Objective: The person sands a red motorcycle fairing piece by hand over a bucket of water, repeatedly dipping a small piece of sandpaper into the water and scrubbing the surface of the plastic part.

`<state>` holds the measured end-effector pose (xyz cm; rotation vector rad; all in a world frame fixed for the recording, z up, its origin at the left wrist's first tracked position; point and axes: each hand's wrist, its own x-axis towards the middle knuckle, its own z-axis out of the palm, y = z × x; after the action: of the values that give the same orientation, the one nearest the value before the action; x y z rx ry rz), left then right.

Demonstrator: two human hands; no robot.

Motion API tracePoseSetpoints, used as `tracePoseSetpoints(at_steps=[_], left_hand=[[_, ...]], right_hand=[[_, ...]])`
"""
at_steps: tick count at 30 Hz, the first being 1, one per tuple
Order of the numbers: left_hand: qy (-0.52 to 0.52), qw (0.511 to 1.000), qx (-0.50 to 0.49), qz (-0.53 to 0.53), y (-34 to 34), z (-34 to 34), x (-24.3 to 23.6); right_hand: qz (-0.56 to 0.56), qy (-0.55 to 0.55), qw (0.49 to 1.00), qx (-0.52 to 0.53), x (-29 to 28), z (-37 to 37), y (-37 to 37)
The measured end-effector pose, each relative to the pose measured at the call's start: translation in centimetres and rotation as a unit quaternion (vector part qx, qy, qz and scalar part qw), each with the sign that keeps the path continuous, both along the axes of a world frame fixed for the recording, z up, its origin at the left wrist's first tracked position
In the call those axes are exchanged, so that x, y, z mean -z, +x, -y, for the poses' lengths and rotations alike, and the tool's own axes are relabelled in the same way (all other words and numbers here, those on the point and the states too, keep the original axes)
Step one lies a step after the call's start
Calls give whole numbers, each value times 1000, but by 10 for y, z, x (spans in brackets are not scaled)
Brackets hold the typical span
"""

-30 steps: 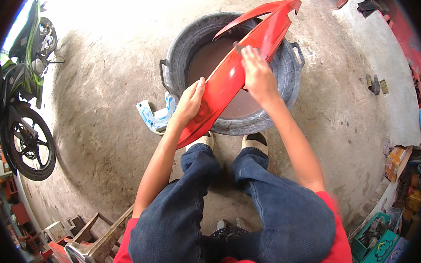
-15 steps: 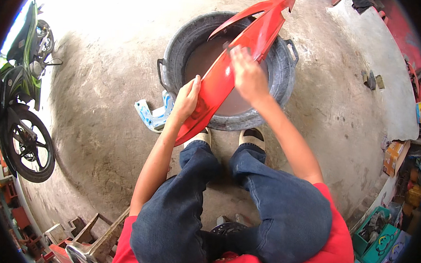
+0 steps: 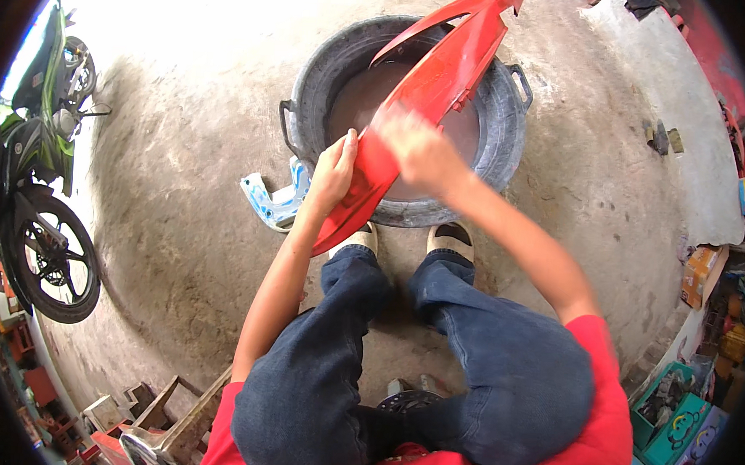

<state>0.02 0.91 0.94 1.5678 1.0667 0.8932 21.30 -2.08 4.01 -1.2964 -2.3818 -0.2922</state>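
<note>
Concrete floor (image 3: 187, 240), grey-brown, stained. On it: dark two-handled tub (image 3: 314, 86), centre; white-and-blue moulded part (image 3: 264, 203) at tub's near-left side; motorcycle (image 3: 36, 143), far left; pale footwear (image 3: 464, 247) before tub.

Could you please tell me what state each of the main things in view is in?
Left hand: gripping the red panel.
Right hand: blurred, at the red panel; grip unclear.
Red panel: held aslant over the tub.
Tub: upright, uncovered, partly filled.
Liquid: brownish, cloudy.
Blue-and-white part: outside the tub.
Motorcycle: parked, riderless.
</note>
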Motion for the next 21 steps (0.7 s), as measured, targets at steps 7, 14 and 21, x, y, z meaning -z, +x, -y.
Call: tracePoseSetpoints(at_steps=[7,14,21], left_hand=[[1,1000,9,5,11,-3,1],[6,1000,10,17,-2,-6,6],[-26,999,8,22,6,-3,1]], right_hand=[[-50,-53,981,179,-23,-39,71],[-9,-4,997,-76,6,79,-37],[33,25,985,169,-6,19,25]])
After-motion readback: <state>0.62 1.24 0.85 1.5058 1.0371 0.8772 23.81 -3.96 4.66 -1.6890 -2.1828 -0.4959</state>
